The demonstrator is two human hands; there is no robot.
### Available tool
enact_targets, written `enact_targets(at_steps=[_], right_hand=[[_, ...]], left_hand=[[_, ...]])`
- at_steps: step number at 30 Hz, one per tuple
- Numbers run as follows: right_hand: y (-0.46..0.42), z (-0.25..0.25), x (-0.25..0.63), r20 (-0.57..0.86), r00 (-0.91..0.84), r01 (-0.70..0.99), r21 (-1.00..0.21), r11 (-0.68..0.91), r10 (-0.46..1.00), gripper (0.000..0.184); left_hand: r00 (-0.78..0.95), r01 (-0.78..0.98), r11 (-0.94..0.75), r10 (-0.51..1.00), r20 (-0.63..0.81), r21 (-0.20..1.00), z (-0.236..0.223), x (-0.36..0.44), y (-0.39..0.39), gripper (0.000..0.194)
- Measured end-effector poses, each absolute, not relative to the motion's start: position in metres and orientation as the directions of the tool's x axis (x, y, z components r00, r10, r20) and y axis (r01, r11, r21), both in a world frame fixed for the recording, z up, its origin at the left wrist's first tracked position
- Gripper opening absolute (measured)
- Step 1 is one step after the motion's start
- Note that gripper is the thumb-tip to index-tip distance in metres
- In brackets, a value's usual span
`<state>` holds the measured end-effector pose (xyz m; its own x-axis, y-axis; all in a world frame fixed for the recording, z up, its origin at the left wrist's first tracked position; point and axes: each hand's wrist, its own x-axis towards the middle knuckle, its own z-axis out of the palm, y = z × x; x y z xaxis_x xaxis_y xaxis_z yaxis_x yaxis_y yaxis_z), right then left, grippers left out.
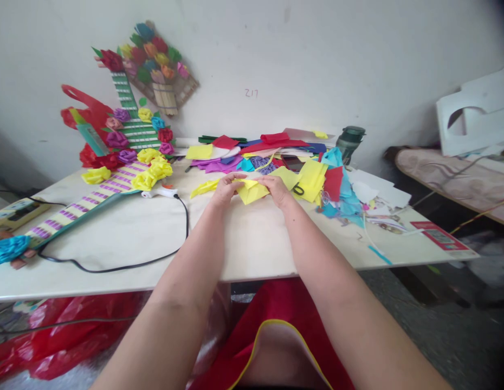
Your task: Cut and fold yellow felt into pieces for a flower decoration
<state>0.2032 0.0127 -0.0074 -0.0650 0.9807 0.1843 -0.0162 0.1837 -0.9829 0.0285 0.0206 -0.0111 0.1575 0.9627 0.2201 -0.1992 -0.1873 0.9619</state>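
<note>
Above the middle of the white table [256, 244], a folded piece of yellow crepe paper [251, 193] stretches between my two hands. My left hand [228, 188] pinches its left edge and my right hand [275, 189] pinches its right edge. A pointed fold hangs toward me. Left of it lies a twisted yellow paper strip [204, 188]. Close beyond my right hand are yellow paper sheets [312, 180], with dark scissors handles [298, 189] showing between them. The rest of the scissors is hidden.
Coloured paper scraps [227, 157] pile along the wall. A green bottle [351, 143] stands at the back right. A white glue gun [160, 192] trails a black cord [114, 269]. Paper flowers [154, 168] decorate a striped guitar-shaped craft [93, 197]. Blue crepe paper [337, 200] lies rightward.
</note>
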Motion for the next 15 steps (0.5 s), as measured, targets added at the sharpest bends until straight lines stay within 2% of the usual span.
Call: enact_targets(at_steps=[4,9,15], right_hand=[[0.0087,-0.0045,0.2016,0.179,-0.058,0.025,-0.983,0.181,0.982,0.032],[0.0082,-0.0038,0.2020,0.212,-0.068,-0.007,-0.977,0.212,0.975,0.032],[0.0162,-0.0091,0.2030,0.115,0.014,0.006,-0.993,0.115,0.993,0.032]], left_hand=[[0.164,-0.196,-0.199,0.959,0.232,0.960,-0.0121,0.0285,0.0210,0.039],[0.138,-0.181,-0.200,0.964,0.226,0.963,-0.0118,0.0289,0.0212,0.040],[0.140,-0.173,-0.214,0.961,0.239,0.961,-0.0117,0.0285,0.0209,0.039]])
